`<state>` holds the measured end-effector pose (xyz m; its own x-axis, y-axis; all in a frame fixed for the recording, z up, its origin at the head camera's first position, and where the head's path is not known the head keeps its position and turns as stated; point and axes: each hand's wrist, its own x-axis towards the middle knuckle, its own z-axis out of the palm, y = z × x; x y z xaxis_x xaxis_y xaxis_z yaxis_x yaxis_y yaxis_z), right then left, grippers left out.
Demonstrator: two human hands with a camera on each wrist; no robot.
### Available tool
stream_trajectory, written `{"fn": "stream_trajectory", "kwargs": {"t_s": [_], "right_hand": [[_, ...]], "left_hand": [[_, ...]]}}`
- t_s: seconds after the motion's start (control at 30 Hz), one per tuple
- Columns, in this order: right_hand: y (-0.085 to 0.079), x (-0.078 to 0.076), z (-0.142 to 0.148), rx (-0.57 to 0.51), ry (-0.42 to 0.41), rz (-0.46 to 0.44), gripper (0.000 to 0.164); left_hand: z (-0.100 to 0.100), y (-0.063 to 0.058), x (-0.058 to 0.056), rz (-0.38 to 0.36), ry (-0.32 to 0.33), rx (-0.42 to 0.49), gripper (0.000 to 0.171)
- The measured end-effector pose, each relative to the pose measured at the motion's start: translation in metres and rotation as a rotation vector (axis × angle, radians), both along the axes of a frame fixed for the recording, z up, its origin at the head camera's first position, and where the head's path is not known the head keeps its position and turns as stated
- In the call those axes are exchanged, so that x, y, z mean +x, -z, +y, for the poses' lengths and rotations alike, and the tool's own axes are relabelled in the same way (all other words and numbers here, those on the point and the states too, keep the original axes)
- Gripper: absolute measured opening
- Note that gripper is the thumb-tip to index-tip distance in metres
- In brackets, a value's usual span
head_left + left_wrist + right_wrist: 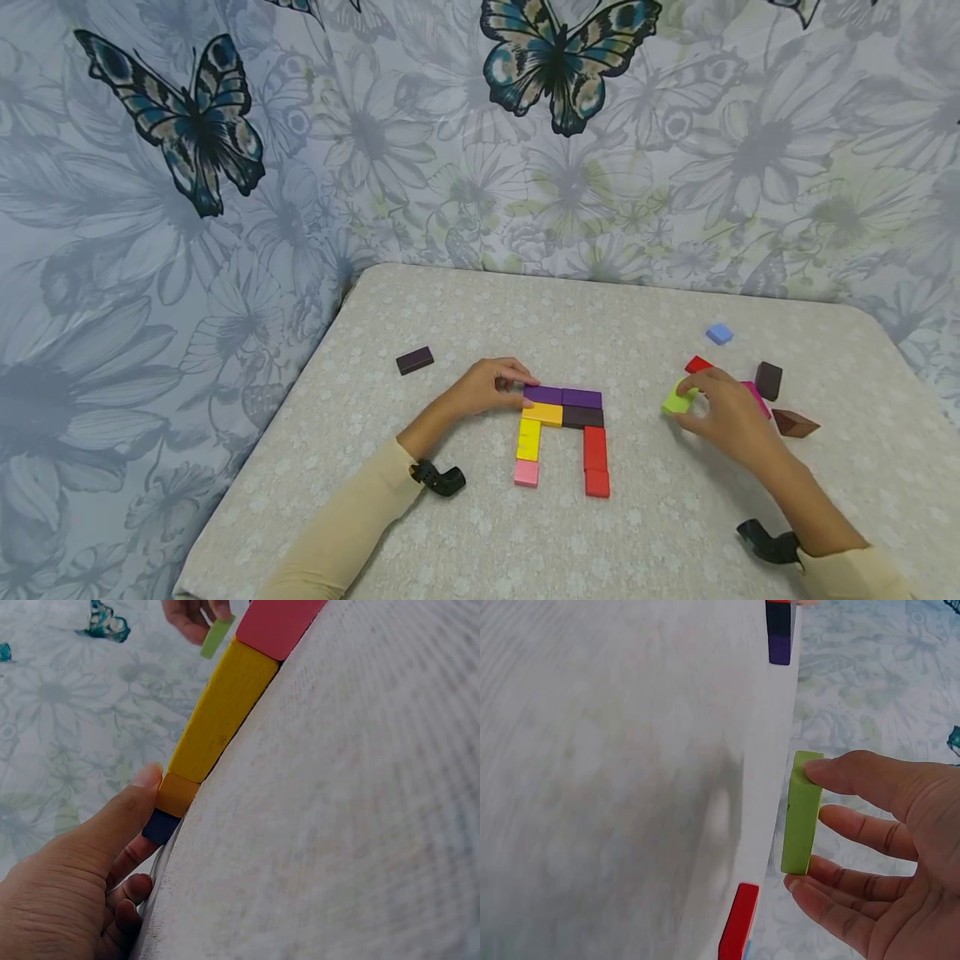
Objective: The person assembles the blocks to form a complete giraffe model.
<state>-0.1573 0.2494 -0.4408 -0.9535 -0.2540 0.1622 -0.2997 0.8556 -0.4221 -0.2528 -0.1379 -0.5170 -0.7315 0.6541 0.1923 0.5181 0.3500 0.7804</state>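
Note:
My right hand (723, 414) pinches a lime-green block (802, 817) between thumb and fingertips, lifted off the cloth in the right wrist view. My left hand (487, 388) touches the left end of an arch-like block layout; its thumb rests against the orange block (178, 795) and its index finger touches the purple block (543, 395). Beside that purple block lies a second purple block (582, 399), with a dark block (582, 417) in front. A yellow block (528, 439) and a pink block (527, 473) form the left leg; red blocks (595, 450) form the right leg.
Around my right hand lie a red block (697, 364), a magenta block (756, 398), a dark block (768, 381), a brown wedge (795, 423) and a blue block (719, 333). Another dark block (415, 360) lies at the left. The patterned tablecloth (660, 517) meets the walls behind.

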Motion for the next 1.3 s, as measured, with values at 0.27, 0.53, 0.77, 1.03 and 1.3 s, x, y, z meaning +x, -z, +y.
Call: {"fn": "stream_trajectory", "kwargs": {"t_s": [0.27, 0.53, 0.77, 1.03, 1.3], "right_hand": [[0.007, -0.013, -0.022, -0.035, -0.055, -0.032, 0.035], [0.016, -0.026, -0.039, -0.050, -0.104, -0.039, 0.031], [0.019, -0.032, -0.051, -0.012, -0.091, -0.063, 0.031], [0.022, -0.035, -0.055, -0.032, -0.095, -0.092, 0.032], [0.023, -0.037, -0.051, -0.046, -0.134, -0.132, 0.037]], "left_hand": [[-0.001, -0.001, 0.001, -0.001, 0.002, 0.006, 0.034], [-0.001, -0.003, 0.002, -0.010, 0.013, 0.030, 0.034], [-0.002, -0.001, 0.002, 0.010, 0.016, 0.020, 0.034], [-0.001, -0.001, 0.001, 0.008, 0.011, 0.022, 0.034], [-0.001, 0.001, -0.001, 0.009, 0.011, -0.003, 0.034]]}}
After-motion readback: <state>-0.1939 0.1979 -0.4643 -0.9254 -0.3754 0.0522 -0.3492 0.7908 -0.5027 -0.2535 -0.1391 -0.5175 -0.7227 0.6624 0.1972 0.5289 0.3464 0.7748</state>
